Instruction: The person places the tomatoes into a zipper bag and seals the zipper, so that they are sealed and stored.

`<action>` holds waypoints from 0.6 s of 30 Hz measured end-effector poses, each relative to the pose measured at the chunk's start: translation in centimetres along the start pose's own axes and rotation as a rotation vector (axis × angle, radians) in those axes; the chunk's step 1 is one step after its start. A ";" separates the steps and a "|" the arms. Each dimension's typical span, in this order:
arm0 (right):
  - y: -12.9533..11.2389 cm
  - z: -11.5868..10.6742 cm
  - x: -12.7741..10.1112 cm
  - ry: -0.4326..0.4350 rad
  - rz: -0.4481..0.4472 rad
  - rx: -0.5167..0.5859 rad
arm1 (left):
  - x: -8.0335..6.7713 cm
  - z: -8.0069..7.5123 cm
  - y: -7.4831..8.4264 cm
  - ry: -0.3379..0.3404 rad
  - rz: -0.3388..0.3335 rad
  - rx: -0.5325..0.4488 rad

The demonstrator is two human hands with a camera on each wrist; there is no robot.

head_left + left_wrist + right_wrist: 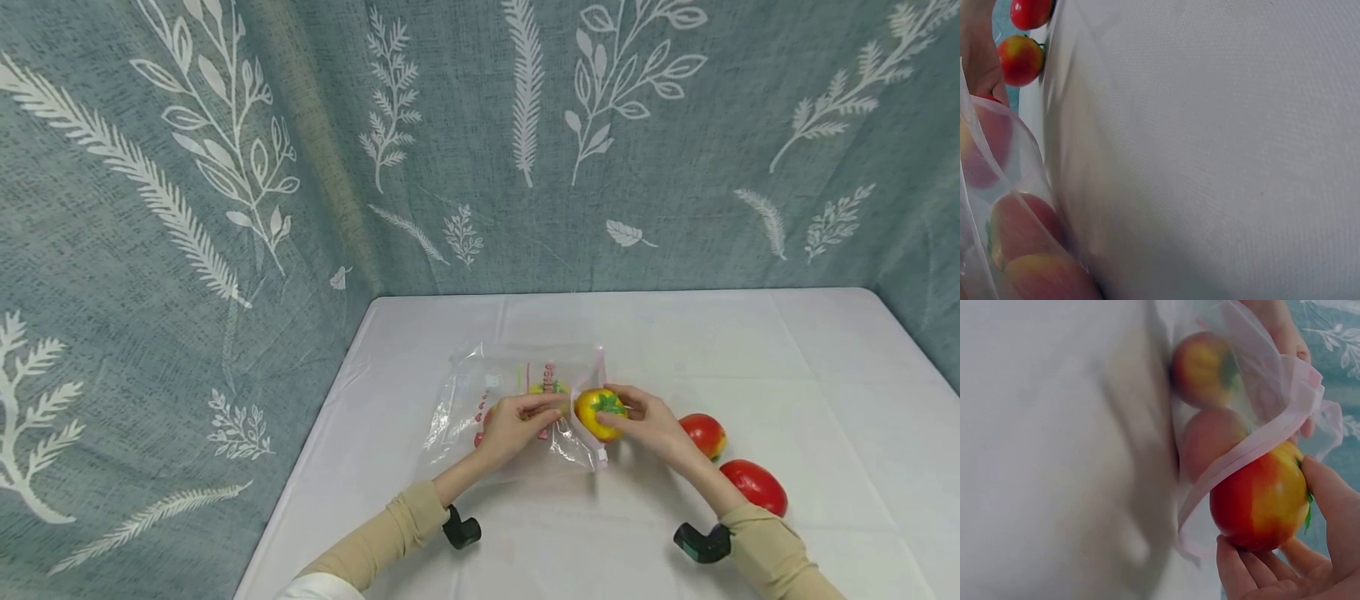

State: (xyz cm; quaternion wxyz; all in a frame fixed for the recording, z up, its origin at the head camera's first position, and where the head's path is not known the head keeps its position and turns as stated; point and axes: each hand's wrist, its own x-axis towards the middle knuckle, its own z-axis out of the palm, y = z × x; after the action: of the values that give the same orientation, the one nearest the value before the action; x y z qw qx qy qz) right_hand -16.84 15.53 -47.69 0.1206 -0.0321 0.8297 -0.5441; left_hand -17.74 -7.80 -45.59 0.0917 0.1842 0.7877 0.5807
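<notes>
Right hand [643,419], fingers curved half-spread, gripped a glossy round red-yellow tomato [1259,503] at the mouth of a crinkly clear plastic bag [459,404]; left hand [516,423], thumb near fingertips, pinched its lip.

We saw a curtained-off booth: leaf-patterned cloth [480,150] lined the frame's top and left around a white worktop [810,392].

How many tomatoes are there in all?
5 visible: one tomato in the right hand at the mouth of the clear bag, two inside the bag, two on the table. The left hand may hide more.
</notes>
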 end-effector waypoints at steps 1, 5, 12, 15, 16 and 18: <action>0.1 0.0 0.0 0.000 -0.002 0.001 | 0.2 0.0 -0.4 0.000 -0.002 -0.002; 0.4 0.4 0.1 -0.005 -0.006 0.006 | 0.8 0.2 -2.2 -0.011 0.008 -0.004; 0.5 1.0 0.2 -0.013 -0.012 0.000 | 0.8 0.2 -2.4 -0.027 0.038 -0.017; 0.5 1.2 0.3 -0.021 -0.005 0.007 | 0.7 0.2 -2.3 -0.025 0.041 -0.022; 0.5 1.3 0.3 -0.023 -0.004 0.008 | 0.7 0.1 -2.3 -0.023 0.042 -0.022; 0.4 1.4 0.3 -0.023 -0.002 0.005 | 0.6 0.1 -2.3 -0.019 0.042 -0.025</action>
State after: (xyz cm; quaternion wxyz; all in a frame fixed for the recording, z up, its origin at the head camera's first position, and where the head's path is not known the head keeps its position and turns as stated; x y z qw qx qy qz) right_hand -16.78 14.35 -48.68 0.1298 -0.0389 0.8267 -0.5461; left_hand -18.69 -8.01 -47.73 0.0894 0.2051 0.7754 0.5905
